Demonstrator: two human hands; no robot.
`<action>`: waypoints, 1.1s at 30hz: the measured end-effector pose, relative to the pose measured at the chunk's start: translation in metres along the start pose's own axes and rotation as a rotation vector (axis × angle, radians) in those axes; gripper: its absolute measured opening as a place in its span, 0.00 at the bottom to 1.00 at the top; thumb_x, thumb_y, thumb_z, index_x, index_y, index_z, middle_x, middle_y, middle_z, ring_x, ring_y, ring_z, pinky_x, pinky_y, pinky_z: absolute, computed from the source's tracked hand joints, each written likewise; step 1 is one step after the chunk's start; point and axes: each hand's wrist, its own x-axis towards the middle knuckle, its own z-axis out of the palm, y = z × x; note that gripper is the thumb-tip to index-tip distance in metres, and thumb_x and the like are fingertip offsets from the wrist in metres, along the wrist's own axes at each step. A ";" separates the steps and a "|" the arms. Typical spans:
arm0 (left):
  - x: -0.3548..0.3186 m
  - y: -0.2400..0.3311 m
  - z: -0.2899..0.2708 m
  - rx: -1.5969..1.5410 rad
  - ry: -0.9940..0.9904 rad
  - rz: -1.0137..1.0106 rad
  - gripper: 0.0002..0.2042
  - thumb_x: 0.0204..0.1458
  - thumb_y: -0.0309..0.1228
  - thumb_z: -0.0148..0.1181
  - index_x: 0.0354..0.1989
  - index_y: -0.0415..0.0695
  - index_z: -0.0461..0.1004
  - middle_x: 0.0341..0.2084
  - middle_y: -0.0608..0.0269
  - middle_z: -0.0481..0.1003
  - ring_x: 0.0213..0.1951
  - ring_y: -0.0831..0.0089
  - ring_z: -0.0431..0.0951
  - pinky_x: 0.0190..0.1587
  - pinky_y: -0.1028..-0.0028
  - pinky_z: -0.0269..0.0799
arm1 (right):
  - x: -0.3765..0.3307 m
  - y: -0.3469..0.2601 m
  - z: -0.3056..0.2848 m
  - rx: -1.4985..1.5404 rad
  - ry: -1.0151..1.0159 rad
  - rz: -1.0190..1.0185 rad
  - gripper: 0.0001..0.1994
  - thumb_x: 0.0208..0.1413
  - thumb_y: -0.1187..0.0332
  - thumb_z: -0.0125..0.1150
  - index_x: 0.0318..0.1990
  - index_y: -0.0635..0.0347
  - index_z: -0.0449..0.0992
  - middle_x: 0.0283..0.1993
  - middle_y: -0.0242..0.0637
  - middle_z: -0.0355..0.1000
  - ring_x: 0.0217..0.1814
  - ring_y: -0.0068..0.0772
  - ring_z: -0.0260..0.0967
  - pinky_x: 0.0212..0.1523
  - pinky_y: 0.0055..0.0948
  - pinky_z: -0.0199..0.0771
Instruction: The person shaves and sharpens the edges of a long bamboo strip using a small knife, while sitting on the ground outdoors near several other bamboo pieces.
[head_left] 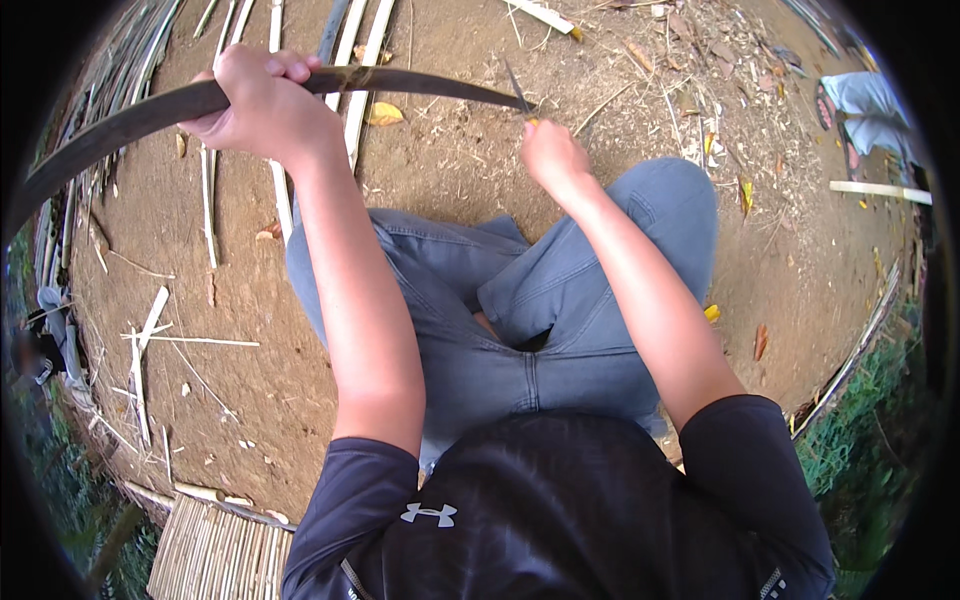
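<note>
A seated person's left hand (262,100) grips a long dark curved bamboo strip (420,83), its length running left to right between the hands; the right hand (553,155) (fist closed) holds a small yellow-handled knife (519,97) at its tapered end, bare earth (470,170) open beyond.

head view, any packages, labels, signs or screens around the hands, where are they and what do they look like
No packages, signs or screens in view.
Logo mark: a small white emblem printed on the back of the person's black shirt, low in the picture, below the left hand that grips a long dark bamboo strip and the right hand that holds a knife.
</note>
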 end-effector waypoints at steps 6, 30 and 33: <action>-0.001 0.000 0.001 0.005 -0.089 0.040 0.10 0.49 0.19 0.50 0.31 0.46 0.55 0.12 0.64 0.61 0.11 0.75 0.62 0.15 0.69 0.69 | 0.004 0.009 0.015 -0.010 0.036 0.067 0.20 0.70 0.61 0.40 0.46 0.66 0.78 0.44 0.52 0.78 0.46 0.49 0.78 0.48 0.46 0.79; -0.001 0.009 0.003 0.049 -0.012 -0.004 0.09 0.51 0.19 0.50 0.23 0.43 0.59 0.10 0.65 0.62 0.12 0.77 0.65 0.18 0.70 0.72 | 0.013 0.020 0.017 0.154 0.167 0.172 0.23 0.68 0.56 0.42 0.45 0.68 0.78 0.45 0.59 0.76 0.52 0.60 0.74 0.53 0.51 0.73; 0.002 0.002 0.003 0.025 0.044 0.053 0.10 0.57 0.21 0.55 0.32 0.41 0.57 0.11 0.63 0.66 0.10 0.77 0.65 0.15 0.74 0.68 | -0.011 0.022 -0.001 0.222 0.262 0.008 0.22 0.68 0.55 0.42 0.42 0.67 0.77 0.40 0.59 0.77 0.47 0.60 0.75 0.48 0.52 0.73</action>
